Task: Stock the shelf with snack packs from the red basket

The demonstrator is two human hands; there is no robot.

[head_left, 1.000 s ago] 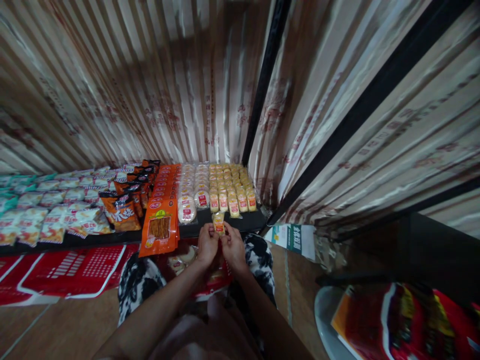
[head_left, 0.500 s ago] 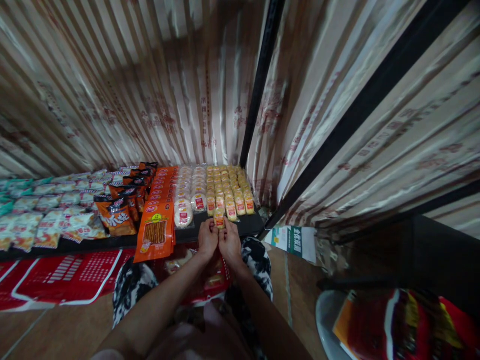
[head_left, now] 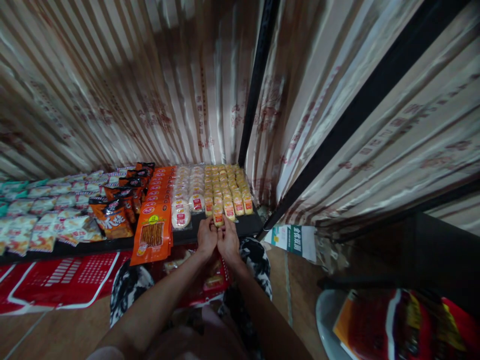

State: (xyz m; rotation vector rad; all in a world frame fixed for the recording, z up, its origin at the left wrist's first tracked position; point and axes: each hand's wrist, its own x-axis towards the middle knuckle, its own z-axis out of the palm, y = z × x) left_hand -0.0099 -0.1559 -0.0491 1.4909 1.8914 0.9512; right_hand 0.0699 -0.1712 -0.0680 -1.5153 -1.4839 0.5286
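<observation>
Both my hands meet at the front edge of a black shelf [head_left: 195, 234]. Between my left hand [head_left: 207, 237] and my right hand [head_left: 228, 239] is a small wrapped cake [head_left: 218, 218] with a yellow and red label, pinched at its near end by the fingertips. It stands at the front of rows of matching wrapped cakes [head_left: 238, 204]; whether its base rests on the shelf I cannot tell. Left of these rows lie round white packaged cakes [head_left: 181, 216], then overlapping orange snack packets [head_left: 152, 232] that jut over the shelf edge.
Black-and-orange snack bags [head_left: 112, 218] and white snack bags [head_left: 45, 232] fill the shelf's left. Below are red baskets [head_left: 67, 280], one between my knees holding packets. A black post [head_left: 258, 85] rises behind the cakes, before a pleated curtain [head_left: 180, 75]. A tub [head_left: 326, 320] stands lower right.
The wrapped cake has shifted slightly forward, closer against the front of the cake rows, with both hands still on it. The whole view has moved a little.
</observation>
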